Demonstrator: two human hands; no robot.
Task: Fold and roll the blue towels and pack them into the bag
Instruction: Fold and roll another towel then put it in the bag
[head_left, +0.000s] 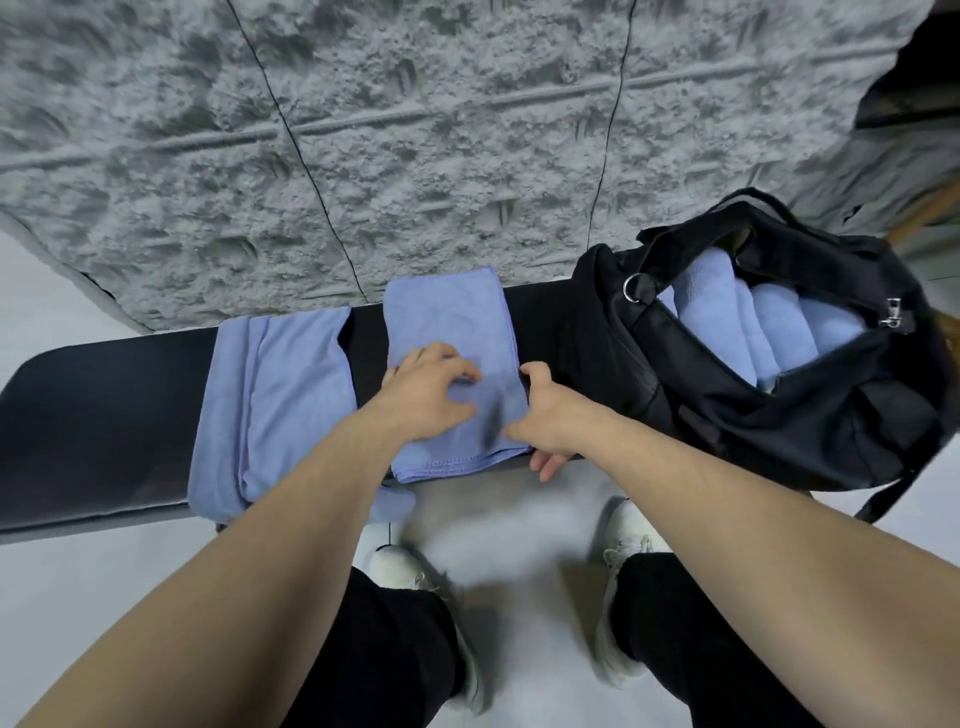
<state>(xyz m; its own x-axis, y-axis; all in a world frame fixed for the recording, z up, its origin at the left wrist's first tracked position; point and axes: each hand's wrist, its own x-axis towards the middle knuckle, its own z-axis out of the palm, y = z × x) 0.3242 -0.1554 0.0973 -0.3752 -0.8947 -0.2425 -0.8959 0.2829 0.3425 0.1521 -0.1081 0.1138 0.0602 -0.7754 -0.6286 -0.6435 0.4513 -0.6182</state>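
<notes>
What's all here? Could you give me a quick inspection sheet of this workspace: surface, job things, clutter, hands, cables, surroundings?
Surface: dark padded bench, against a grey textured wall.
Job's things: folded blue towel flat on the bench; more blue towels draped beside it; open black bag at the bench's right end with rolled towels inside.
Clutter: nothing seen.
Hands: left hand rests on the folded towel, fingers bent; right hand grips its near right edge.
Cables: nothing seen.
Surroundings: pale floor, person's white shoes.

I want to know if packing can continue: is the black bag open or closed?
Open. The black bag gapes at the top, and rolled blue towels show inside.
</notes>
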